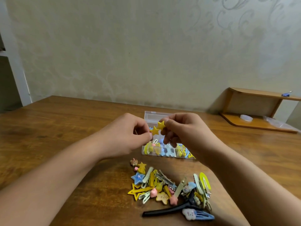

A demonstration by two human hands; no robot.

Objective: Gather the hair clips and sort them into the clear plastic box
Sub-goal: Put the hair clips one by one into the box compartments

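Left hand [130, 136] and right hand [182, 129] both pinch yellow star clips [157, 128] above the clear box [150, 116]; loose pile [171, 188] lies nearer. Best separate them first, then drop into the yellow compartment.

Home room — patterned wallpaper [146, 46], wooden table [65, 128], small wooden shelf [260, 95]

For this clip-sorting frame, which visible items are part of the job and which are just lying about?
Job:
- yellow star clips, pinched by left hand and right hand
- clear plastic box
- pile of hair clips

Lying about:
- wooden shelf
- small blue object on it
- white round item
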